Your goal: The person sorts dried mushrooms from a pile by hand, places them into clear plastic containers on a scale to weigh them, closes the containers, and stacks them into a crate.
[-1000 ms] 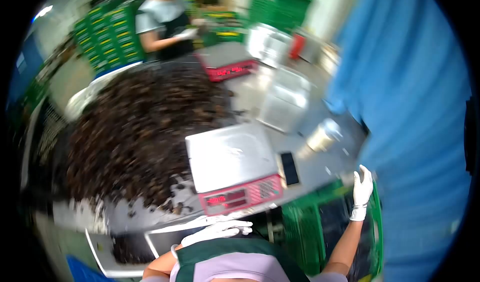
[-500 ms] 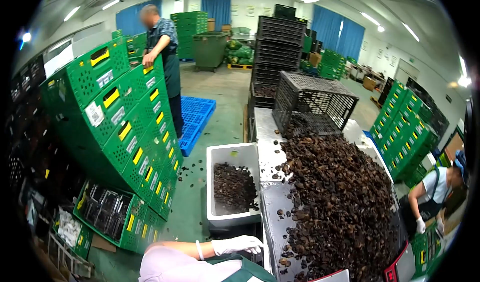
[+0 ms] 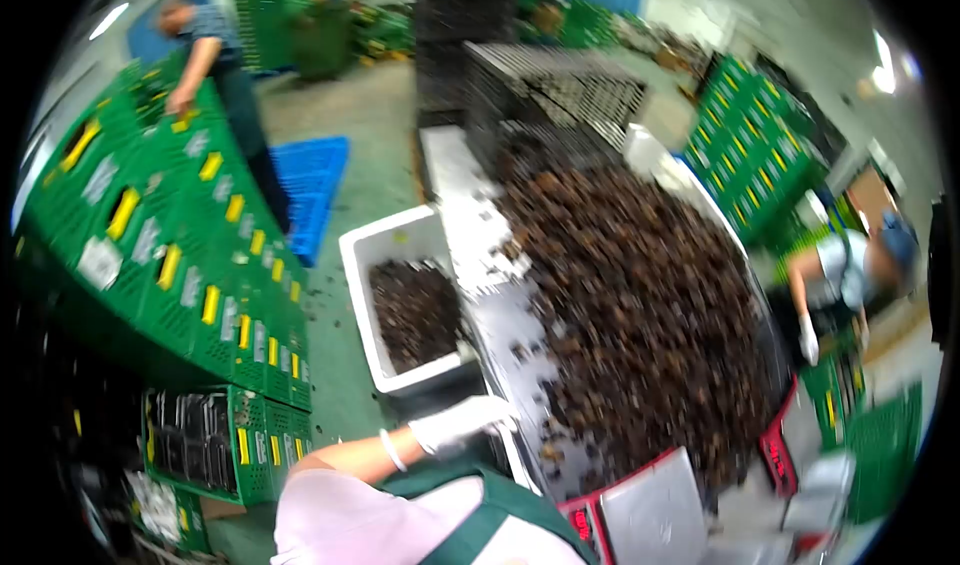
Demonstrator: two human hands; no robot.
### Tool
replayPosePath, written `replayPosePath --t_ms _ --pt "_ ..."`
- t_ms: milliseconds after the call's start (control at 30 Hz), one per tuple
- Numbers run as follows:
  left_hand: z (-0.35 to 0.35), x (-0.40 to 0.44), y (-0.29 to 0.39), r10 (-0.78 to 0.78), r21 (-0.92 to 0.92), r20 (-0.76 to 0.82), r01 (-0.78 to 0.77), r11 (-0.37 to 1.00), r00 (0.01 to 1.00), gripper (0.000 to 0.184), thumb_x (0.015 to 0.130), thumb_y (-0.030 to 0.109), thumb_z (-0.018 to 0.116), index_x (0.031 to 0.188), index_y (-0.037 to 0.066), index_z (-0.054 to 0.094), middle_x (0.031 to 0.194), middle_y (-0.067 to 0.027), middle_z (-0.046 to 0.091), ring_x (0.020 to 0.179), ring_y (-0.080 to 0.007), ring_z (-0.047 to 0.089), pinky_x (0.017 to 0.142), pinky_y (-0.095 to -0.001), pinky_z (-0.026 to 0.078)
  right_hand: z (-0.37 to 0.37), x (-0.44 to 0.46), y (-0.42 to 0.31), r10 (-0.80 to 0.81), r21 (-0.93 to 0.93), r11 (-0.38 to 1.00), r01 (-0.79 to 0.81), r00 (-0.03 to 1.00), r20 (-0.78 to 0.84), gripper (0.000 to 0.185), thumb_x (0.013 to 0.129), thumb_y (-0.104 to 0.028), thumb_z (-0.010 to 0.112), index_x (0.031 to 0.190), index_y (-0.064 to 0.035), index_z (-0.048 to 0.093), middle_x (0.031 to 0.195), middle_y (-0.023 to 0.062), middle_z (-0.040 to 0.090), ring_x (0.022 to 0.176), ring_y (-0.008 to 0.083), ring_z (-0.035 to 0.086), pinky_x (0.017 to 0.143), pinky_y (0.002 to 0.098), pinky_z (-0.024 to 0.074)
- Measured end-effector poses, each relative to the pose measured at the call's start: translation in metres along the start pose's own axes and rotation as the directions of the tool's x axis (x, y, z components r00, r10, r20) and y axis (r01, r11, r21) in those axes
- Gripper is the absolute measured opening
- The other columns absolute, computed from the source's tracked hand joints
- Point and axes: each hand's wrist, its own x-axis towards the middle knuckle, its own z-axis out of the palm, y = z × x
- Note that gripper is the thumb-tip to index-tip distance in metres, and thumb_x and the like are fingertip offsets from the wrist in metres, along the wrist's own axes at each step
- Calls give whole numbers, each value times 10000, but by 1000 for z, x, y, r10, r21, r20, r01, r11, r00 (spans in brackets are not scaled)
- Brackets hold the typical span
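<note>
At the far left, stacked green crates (image 3: 205, 265) with yellow handles are leaning across my view; the bottom crate in front is holding black trays (image 3: 195, 430). Behind the stack a co-worker (image 3: 222, 60) is standing with one hand at the crates' upper rim, and a blue pallet (image 3: 312, 190) is lying on the floor alongside. Next, a white bin (image 3: 425, 233) is standing just beside the left long edge of the bench (image 3: 503, 343), containing a heap of dark pieces (image 3: 412, 315).

Below the bin I am seeing the left hand (image 3: 460, 424), white-gloved, with a pale band (image 3: 392, 450) at the wrist. Its fingers are pointing toward the bench's left edge; with the blur, I am unable to tell contact or whether they are grasping anything. The right hand is lying outside my frame, so its grip I am likewise unable to judge.

On the bench, the pile of dark brown pieces (image 3: 640, 315) is spreading from a black crate (image 3: 550, 90) at the far end toward the near end, with loose pieces scattering toward the left edge. A scale (image 3: 655, 515) is sitting at the near end; a second scale (image 3: 778, 455) is sitting by the near right corner. Beyond the right edge another co-worker (image 3: 845, 265) is bending, a white-gloved hand lowered.
</note>
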Motion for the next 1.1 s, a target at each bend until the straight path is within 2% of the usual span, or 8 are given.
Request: replayPosePath --t_ms 100,167,233,367,567,633,900,1100 --pt "2 1 2 -147 32 -11 147 989 989 323 963 329 485 1123 86 624 984 -22 651 889 -90 579 806 -238 463 6 -48 -58 -40 144 990 7 973 228 129 816 -20 597 937 22 617 912 101 601 900 191 579 860 313 468" --pt "4 4 -5 -224 4 -21 224 975 974 312 962 327 490 1108 87 625 964 -19 648 885 -89 581 799 -234 461 31 -93 -115 -209 -133 945 298 864 457 146 786 -44 629 920 14 629 878 139 613 827 271 595 789 353 475" --pt "4 2 -12 -251 -11 -27 251 968 968 304 962 328 493 1088 85 625 951 -14 641 885 -87 582 789 -233 460 61 -131 -106 -379 8 895 445 753 537 156 757 -97 672 885 -15 636 863 139 625 803 314 600 772 378 483" --pt "0 0 9 -225 5 -96 227 974 970 285 957 299 514 1055 51 617 942 -9 634 866 -75 580 794 -228 463 72 -178 -94 -275 -50 883 466 602 749 191 714 -118 713 869 -46 629 917 123 641 893 295 613 811 380 477" --pt "-48 44 15 230 703 -114 -85 706 966 196 906 126 538 1030 3 628 964 -95 629 890 -196 592 821 -306 468 60 -190 -145 -106 -81 982 169 859 501 321 704 -38 703 1017 -28 637 990 131 613 895 272 594 840 355 467" --pt "-42 68 26 243 674 -143 -85 734 959 171 883 110 560 995 8 641 956 -121 615 906 -249 592 837 -331 463 81 -202 -172 -15 -12 1000 22 903 429 247 721 -16 678 968 -26 659 934 119 628 872 255 600 816 343 475" --pt "-36 178 -16 391 820 520 -572 23 760 205 723 226 695 832 92 586 826 -75 535 801 -269 521 685 -381 421 273 -248 -277 -155 254 967 -6 778 609 178 778 -151 700 926 -60 661 851 91 618 770 235 616 694 308 499" --pt "-58 171 -4 312 713 644 -696 86 698 188 711 161 684 835 96 558 841 -73 528 805 -264 516 671 -377 407 362 -306 -285 -170 -114 943 313 747 643 364 727 -297 717 1022 -117 604 918 89 544 780 263 596 639 364 492"
